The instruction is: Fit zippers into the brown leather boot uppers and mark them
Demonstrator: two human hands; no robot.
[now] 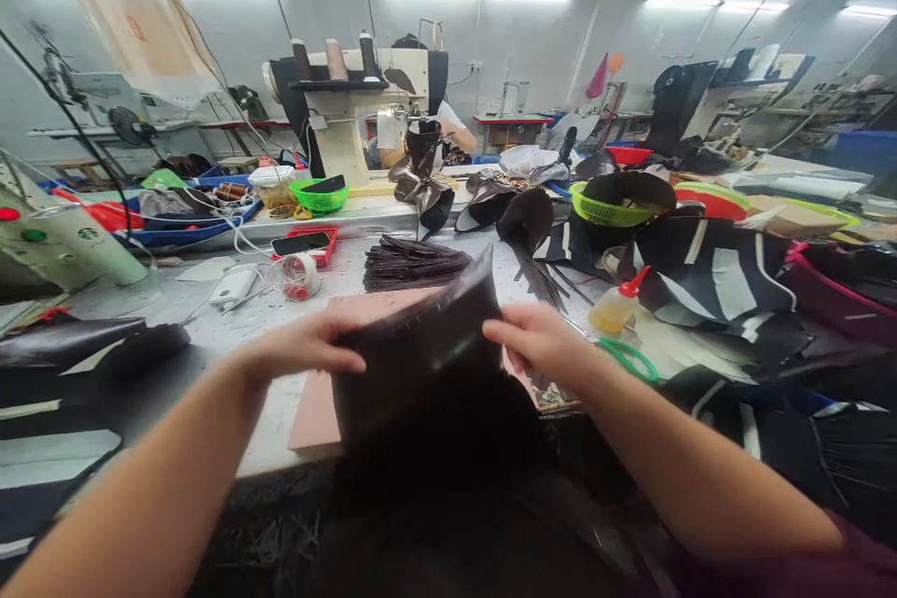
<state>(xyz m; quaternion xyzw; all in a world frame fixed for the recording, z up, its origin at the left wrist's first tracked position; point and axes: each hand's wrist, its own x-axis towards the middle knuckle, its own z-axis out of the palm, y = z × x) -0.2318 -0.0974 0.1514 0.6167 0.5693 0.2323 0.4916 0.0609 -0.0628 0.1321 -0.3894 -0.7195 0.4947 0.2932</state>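
Observation:
A dark brown leather piece (427, 355), glossy along its upper edge, is stretched between my two hands over the front of the bench. My left hand (308, 346) pinches its left side, thumb on the near face and fingers behind. Its right edge is gripped by my right hand (533, 341) in the same way. The lower part of the leather merges with the dark area below, so its end cannot be made out. Under and behind it lies a pink board (315, 411). Just beyond sits a stack of dark leather strips (413, 263).
To the right are a glue bottle (617, 304) with a red tip, green-handled scissors (627, 360) and piled dark leather pieces (715, 280). More pieces (63, 383) lie at left. A sewing machine (350, 112) stands behind, with another person (455, 126) beyond it.

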